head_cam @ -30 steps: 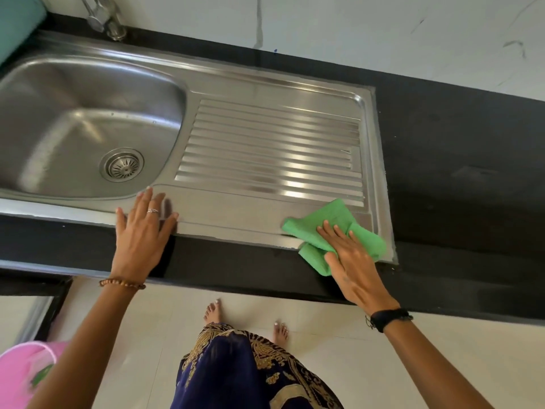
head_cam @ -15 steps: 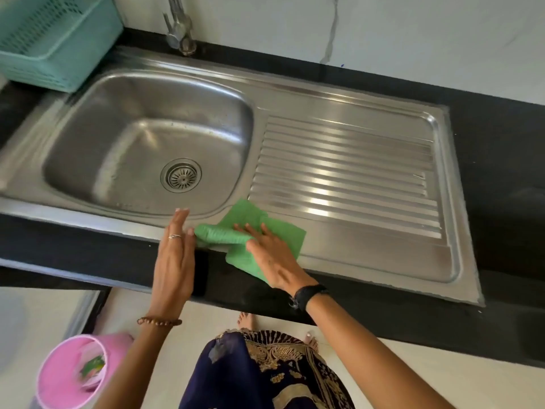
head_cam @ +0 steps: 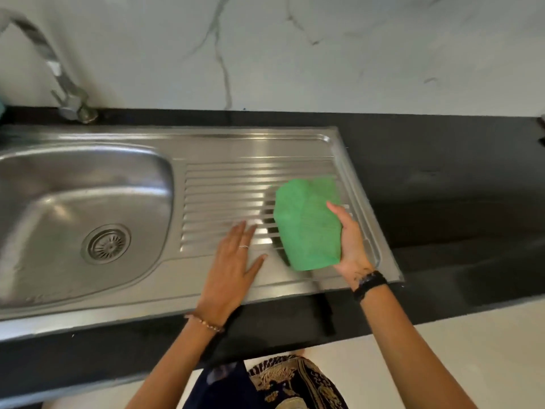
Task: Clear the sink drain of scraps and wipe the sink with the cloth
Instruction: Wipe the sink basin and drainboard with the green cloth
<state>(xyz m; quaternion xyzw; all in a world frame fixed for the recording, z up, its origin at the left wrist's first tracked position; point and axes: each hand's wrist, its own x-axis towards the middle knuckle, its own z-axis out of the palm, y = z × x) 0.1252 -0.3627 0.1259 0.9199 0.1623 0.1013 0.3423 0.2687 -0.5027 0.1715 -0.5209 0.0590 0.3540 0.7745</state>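
A steel sink (head_cam: 44,208) with a round drain strainer (head_cam: 106,244) fills the left side; no scraps show in the drain. Its ribbed drainboard (head_cam: 236,184) runs to the right. My right hand (head_cam: 351,240) holds a folded green cloth (head_cam: 306,228) lifted above the right end of the drainboard, casting a shadow on the ribs. My left hand (head_cam: 233,270) lies flat, fingers spread, on the front part of the drainboard beside the cloth, holding nothing.
A metal tap (head_cam: 59,84) stands at the back left. A black countertop (head_cam: 442,178) surrounds the sink and extends right. A white marble wall (head_cam: 295,48) is behind. The counter's front edge is near my body, with pale floor below.
My right hand carried the cloth from the sink's front rim to the right end of the drainboard and lifted it. My left hand moved from the front edge onto the drainboard. The view shifted right.
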